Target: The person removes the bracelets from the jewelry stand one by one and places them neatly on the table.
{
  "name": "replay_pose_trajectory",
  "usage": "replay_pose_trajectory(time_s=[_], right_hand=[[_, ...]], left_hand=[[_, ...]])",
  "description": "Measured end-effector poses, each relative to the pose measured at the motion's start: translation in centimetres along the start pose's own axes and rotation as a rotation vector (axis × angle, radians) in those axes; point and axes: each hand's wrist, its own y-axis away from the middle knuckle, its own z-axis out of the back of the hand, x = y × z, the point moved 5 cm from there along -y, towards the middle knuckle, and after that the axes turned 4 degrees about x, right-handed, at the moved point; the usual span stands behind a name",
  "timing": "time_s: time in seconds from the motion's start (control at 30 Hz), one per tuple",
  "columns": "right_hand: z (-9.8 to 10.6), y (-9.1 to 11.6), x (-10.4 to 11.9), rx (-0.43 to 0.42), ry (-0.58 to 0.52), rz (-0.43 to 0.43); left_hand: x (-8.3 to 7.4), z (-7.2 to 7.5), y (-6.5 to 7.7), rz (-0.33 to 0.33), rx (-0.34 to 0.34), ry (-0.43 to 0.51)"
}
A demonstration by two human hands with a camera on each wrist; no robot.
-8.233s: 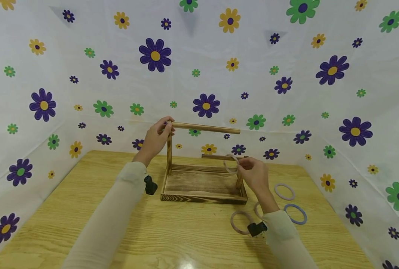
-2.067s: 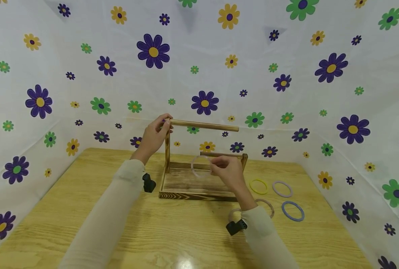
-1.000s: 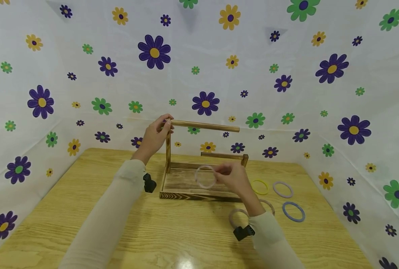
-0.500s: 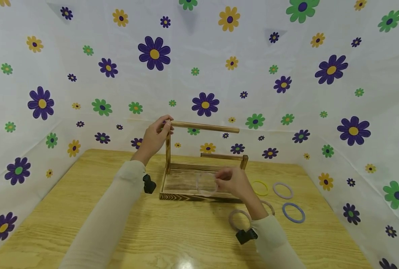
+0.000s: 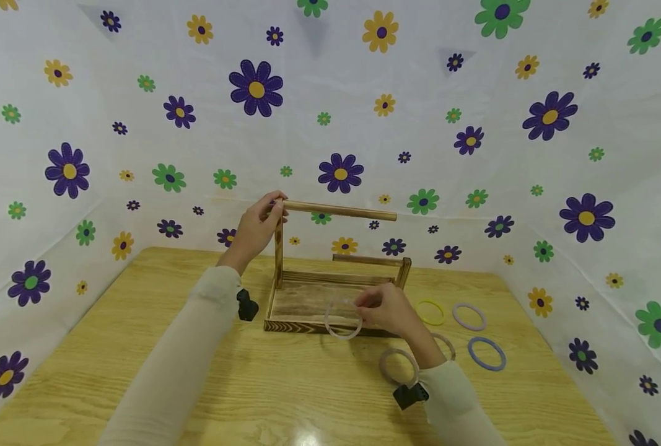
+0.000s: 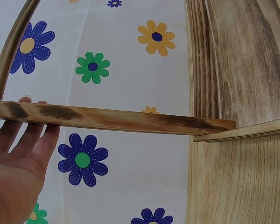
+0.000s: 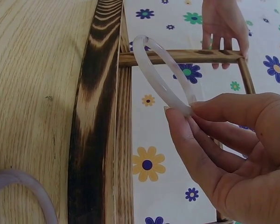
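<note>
In the head view, my left hand [image 5: 254, 226] grips the top of the tall post [image 5: 279, 248] of a wooden bangle stand, where the upper bar [image 5: 341, 210] joins. The left wrist view shows its fingers round the post [image 6: 107, 117]. My right hand [image 5: 388, 306] pinches a pale, translucent bangle [image 5: 342, 337] between thumb and fingertips. The bangle overlaps the front rim of the stand's tray [image 5: 297, 326] in the head view. In the right wrist view, the bangle [image 7: 154, 79] is tilted above the wood. Both bars, upper and short lower [image 5: 363, 259], carry no bangles.
On the table, right of the stand, lie a yellow bangle [image 5: 427, 301], a lilac bangle [image 5: 482, 324] and a blue bangle [image 5: 492, 368]. A brownish-pink bangle [image 5: 382, 365] lies in front, another partly behind my right wrist. Flower-printed cloth [image 5: 330, 74] hangs around the table.
From beside the short bar earlier, my right hand has moved left, then down and toward me with the pale bangle, from over the tray to its front rim. My left hand keeps its grip.
</note>
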Motion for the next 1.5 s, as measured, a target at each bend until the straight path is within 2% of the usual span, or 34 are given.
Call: replay_pose_trajectory(time_s=[0.33, 0.6, 0.8, 0.93, 1.23, 1.5], right_hand=[[-0.9, 0.2, -0.7, 0.107, -0.106, -0.024], [-1.4, 0.4, -1.0, 0.136, -0.101, 0.0], [-1.8, 0.6, -1.4, 0.152, -0.074, 0.026], [-2.1, 0.9, -1.6, 0.153, -0.077, -0.005], [-2.5, 1.1, -2.0, 0.166, -0.025, -0.051], [-3.3, 1.4, -2.2, 0.201, -0.037, -0.037]], left_hand=[[-0.2, 0.0, 0.0, -0.003, 0.004, 0.004], [0.1, -0.1, 0.1, -0.001, 0.004, 0.015], [-1.3, -0.1, 0.7, 0.028, 0.014, 0.024], [-2.0, 0.0, 0.9, 0.028, 0.011, 0.023], [-0.2, 0.1, 0.0, 0.007, -0.008, 0.032], [-0.1, 0.0, 0.1, -0.002, -0.001, 0.032]])
